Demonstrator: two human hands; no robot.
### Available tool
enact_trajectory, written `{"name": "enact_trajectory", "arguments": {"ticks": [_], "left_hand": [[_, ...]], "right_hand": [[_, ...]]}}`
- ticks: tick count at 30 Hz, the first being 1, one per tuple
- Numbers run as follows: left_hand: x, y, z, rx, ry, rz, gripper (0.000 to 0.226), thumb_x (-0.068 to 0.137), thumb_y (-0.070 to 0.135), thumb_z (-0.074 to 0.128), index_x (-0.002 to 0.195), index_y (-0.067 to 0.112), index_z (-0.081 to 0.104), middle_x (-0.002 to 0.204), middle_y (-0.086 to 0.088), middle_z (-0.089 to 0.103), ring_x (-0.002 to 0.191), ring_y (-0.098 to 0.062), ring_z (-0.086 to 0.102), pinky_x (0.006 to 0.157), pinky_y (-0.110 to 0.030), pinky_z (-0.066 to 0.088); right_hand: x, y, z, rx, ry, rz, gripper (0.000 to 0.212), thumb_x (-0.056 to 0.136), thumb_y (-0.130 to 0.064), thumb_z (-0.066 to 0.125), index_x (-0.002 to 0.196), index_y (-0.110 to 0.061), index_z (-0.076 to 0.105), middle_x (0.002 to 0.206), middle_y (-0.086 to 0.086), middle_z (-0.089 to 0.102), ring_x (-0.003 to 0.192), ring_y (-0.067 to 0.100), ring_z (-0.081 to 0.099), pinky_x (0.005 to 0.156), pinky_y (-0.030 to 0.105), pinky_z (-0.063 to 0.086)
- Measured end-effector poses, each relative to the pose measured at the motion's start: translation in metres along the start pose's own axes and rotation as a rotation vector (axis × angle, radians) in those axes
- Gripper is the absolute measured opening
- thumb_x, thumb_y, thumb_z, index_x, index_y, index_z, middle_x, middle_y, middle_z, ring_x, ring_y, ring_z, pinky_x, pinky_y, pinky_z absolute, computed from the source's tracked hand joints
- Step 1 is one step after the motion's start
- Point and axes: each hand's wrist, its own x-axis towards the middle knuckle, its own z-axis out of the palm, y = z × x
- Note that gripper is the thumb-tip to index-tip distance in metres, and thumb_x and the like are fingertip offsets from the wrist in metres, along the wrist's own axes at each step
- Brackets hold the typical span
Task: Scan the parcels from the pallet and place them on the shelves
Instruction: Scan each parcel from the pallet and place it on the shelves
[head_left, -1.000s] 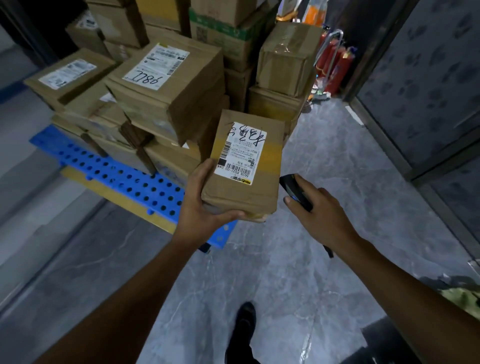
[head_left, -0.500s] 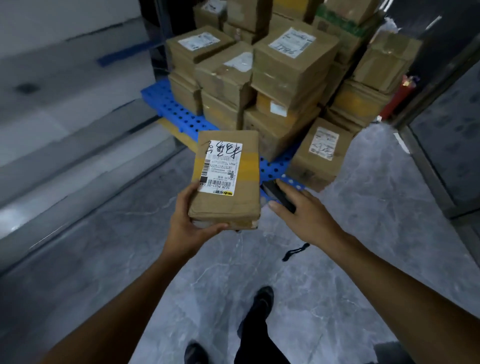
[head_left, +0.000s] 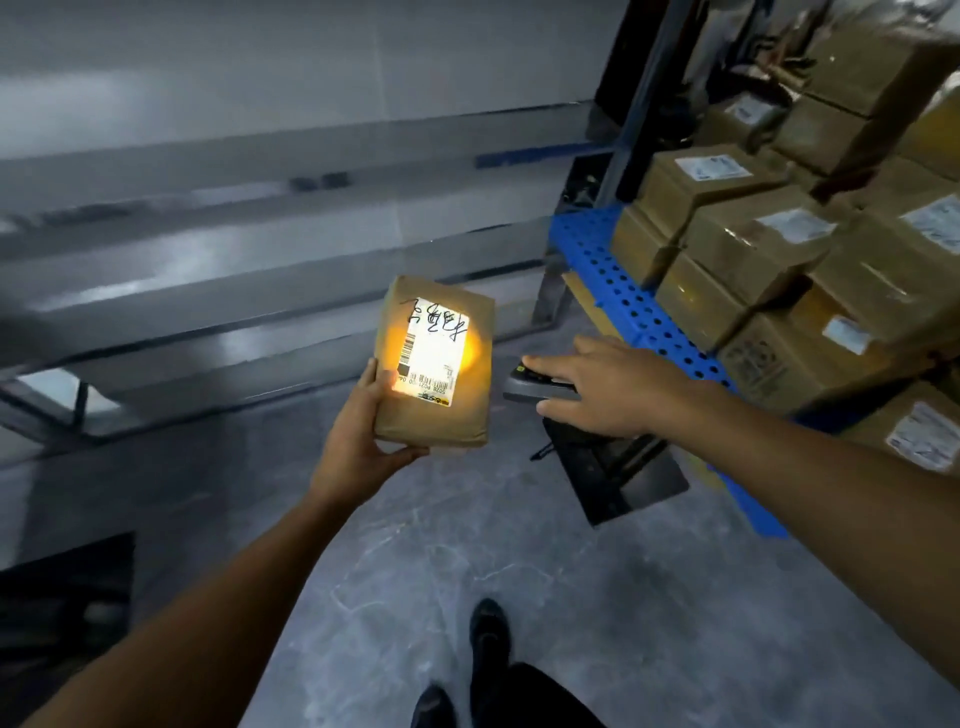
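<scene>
My left hand (head_left: 358, 447) grips a small brown cardboard parcel (head_left: 434, 410) from below and the left, label side up. A bright yellow-white glow falls on its white shipping label (head_left: 431, 353), which bears a barcode and handwriting. My right hand (head_left: 608, 387) holds a dark handheld scanner (head_left: 535, 387) just right of the parcel, its front end turned toward the label. A strap hangs below the scanner. The blue perforated pallet (head_left: 613, 291) lies at the right with several taped brown parcels (head_left: 753, 249) stacked on it.
Grey metal shelf rails (head_left: 260, 249) run across the left and centre. A shelf upright (head_left: 634, 104) stands behind the pallet. A dark flat plate (head_left: 634, 483) lies on the grey floor by the pallet's near corner. My shoes (head_left: 488, 639) show at the bottom.
The view has swung left, away from the pallet toward the shelf rails. The parcel stays in my left hand, and the scanner's light now falls on its label.
</scene>
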Motion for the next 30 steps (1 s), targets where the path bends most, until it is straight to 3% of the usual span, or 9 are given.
{"name": "enact_trajectory", "arguments": {"ticks": [5,9,14,18,22,25,27,30], "left_hand": [[0.006,-0.020,-0.027,0.081,0.106,-0.110,0.123,0.063,0.041,0.095,0.153,0.054,0.014,0.169,0.006,0.021,0.148,-0.021,0.034,0.108,-0.045,0.042],[0.012,-0.033,-0.047,0.142,0.140,-0.121,0.116,0.066,0.034,0.095,0.156,0.038,0.023,0.170,0.007,0.016,0.149,-0.024,0.034,0.109,-0.053,0.046],[0.016,-0.042,-0.074,0.184,0.238,-0.139,0.115,0.067,0.032,0.093,0.155,0.048,0.021,0.170,0.008,0.015,0.150,-0.021,0.032,0.110,-0.056,0.046],[0.015,-0.052,-0.098,0.164,0.322,-0.208,0.111,0.067,0.036,0.093,0.155,0.044,0.026,0.170,0.013,0.015,0.151,-0.014,0.030,0.112,-0.049,0.044],[0.023,-0.064,-0.138,0.046,0.459,-0.278,0.108,0.064,0.044,0.093,0.153,0.040,0.032,0.167,0.013,0.025,0.149,-0.003,0.032,0.114,-0.024,0.039],[0.036,-0.075,-0.183,-0.026,0.544,-0.301,0.108,0.061,0.052,0.094,0.150,0.044,0.034,0.158,0.018,0.037,0.143,0.000,0.039,0.108,-0.010,0.037],[0.047,-0.084,-0.219,-0.073,0.571,-0.288,0.106,0.060,0.051,0.094,0.148,0.042,0.035,0.151,0.026,0.041,0.137,0.001,0.044,0.106,-0.013,0.040],[0.063,-0.100,-0.280,-0.116,0.589,-0.245,0.104,0.060,0.044,0.095,0.147,0.044,0.036,0.144,0.032,0.043,0.134,0.002,0.046,0.109,-0.025,0.045]], "right_hand": [[0.053,-0.018,-0.025,-0.168,-0.008,-0.176,0.063,0.093,-0.072,0.037,0.151,-0.056,0.019,0.142,0.006,0.041,0.131,0.029,0.041,0.085,0.042,0.040],[0.091,-0.029,-0.036,-0.247,0.001,-0.271,0.062,0.091,-0.073,0.034,0.149,-0.055,0.021,0.139,0.007,0.044,0.129,0.030,0.043,0.082,0.042,0.041],[0.134,-0.043,-0.047,-0.235,-0.004,-0.371,0.061,0.091,-0.072,0.037,0.149,-0.054,0.025,0.138,0.009,0.047,0.128,0.032,0.046,0.087,0.043,0.042],[0.172,-0.068,-0.054,-0.051,0.016,-0.380,0.065,0.091,-0.074,0.040,0.150,-0.052,0.027,0.135,0.007,0.050,0.124,0.030,0.049,0.082,0.036,0.038],[0.211,-0.107,-0.061,0.216,0.070,-0.339,0.070,0.089,-0.072,0.049,0.151,-0.043,0.035,0.135,0.007,0.056,0.126,0.027,0.050,0.099,0.039,0.044],[0.243,-0.153,-0.069,0.274,0.161,-0.316,0.070,0.090,-0.071,0.047,0.152,-0.042,0.033,0.119,0.010,0.056,0.118,0.033,0.054,0.092,0.041,0.048],[0.263,-0.190,-0.081,0.333,0.216,-0.327,0.068,0.090,-0.073,0.044,0.151,-0.044,0.033,0.113,0.009,0.055,0.112,0.033,0.056,0.082,0.039,0.047],[0.293,-0.251,-0.108,0.440,0.288,-0.370,0.063,0.090,-0.071,0.044,0.147,-0.049,0.031,0.116,0.009,0.057,0.112,0.032,0.056,0.083,0.037,0.046]]}}
